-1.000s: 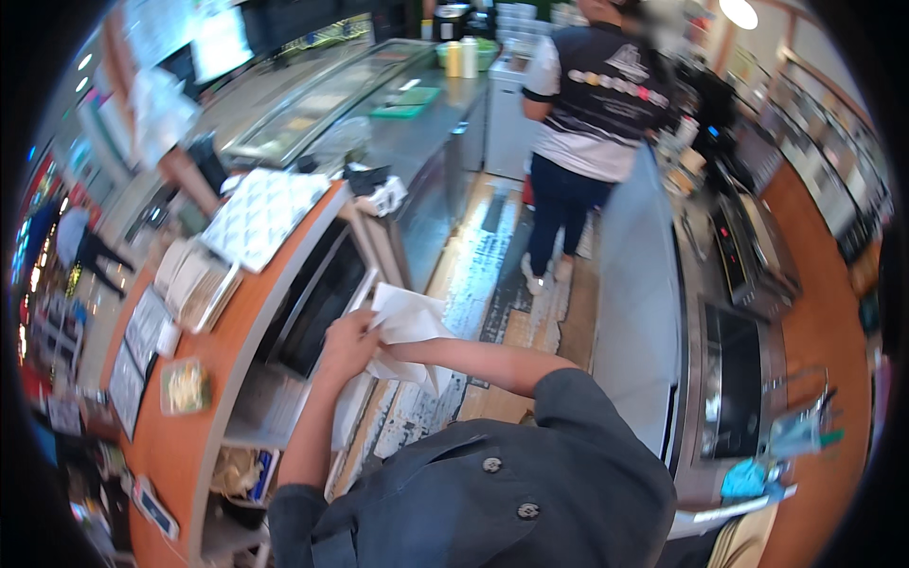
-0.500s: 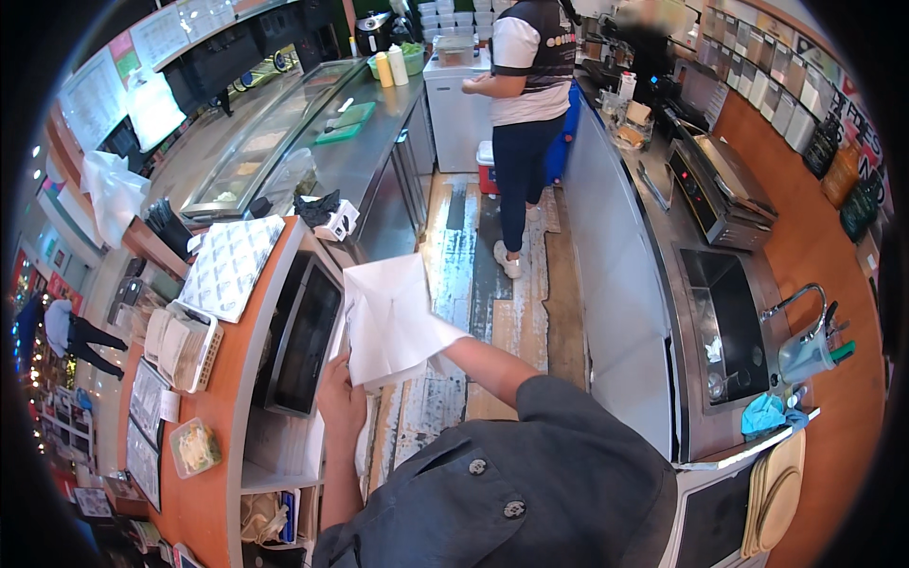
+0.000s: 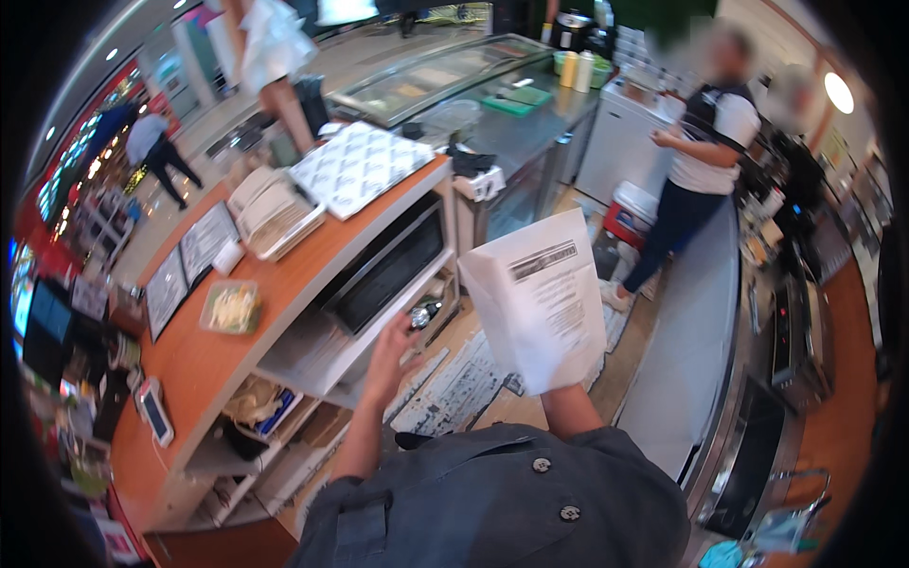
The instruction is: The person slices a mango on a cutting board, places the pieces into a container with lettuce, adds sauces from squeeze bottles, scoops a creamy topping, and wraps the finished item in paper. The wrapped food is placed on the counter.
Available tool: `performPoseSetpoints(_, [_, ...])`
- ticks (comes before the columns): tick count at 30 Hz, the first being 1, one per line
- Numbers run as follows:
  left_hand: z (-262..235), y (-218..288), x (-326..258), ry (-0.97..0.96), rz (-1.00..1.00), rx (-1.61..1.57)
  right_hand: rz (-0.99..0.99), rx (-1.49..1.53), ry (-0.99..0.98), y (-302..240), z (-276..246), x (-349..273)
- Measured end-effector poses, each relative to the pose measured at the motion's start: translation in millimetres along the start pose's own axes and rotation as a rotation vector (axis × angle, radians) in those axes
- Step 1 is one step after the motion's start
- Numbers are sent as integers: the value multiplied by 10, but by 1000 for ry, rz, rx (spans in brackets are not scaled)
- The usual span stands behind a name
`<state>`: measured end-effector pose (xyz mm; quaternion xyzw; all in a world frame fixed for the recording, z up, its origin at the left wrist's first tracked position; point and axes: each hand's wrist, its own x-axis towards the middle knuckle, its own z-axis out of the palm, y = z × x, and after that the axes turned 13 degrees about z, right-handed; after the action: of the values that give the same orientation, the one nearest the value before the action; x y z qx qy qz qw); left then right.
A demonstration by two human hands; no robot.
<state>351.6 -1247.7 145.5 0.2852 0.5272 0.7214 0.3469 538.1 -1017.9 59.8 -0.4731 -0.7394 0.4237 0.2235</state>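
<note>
A white paper bag (image 3: 540, 308) with dark print on its face stands upright, a little tilted, in front of my chest. My right wrist (image 3: 566, 399) goes up into or behind its lower end, and the bag is held up on that arm alone. The fingers of that hand are hidden by the paper. My left hand (image 3: 388, 358) is raised to the left of the bag, apart from it, open with its fingers spread and nothing in them. It is nearest to the shelf under the wooden counter (image 3: 312, 284).
On the counter are patterned wrapping paper (image 3: 365, 166), a basket of brown paper (image 3: 275, 213), a plastic tub of food (image 3: 230, 308) and a card terminal (image 3: 153, 412). A black microwave (image 3: 388, 275) sits below. A co-worker (image 3: 705, 161) stands ahead right, near a white chest (image 3: 615, 142).
My left hand has let go of the bag and moved away from it, fingers spread. The bag has turned, showing its printed face. My view has swung left toward the counter.
</note>
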Motion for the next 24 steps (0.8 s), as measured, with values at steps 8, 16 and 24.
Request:
performPoseSetpoints(8, [-289,316,243,-96,127,-643,-433,271,-787,-1445,554,-803])
performPoseSetpoints(16, [-602,1190,-289,157,513,268,-262,612,-687,-2212,815,-458])
performPoseSetpoints(24, [-1323,1419,-568,172,407,587,-337,353,-926,-2490,1450,-913])
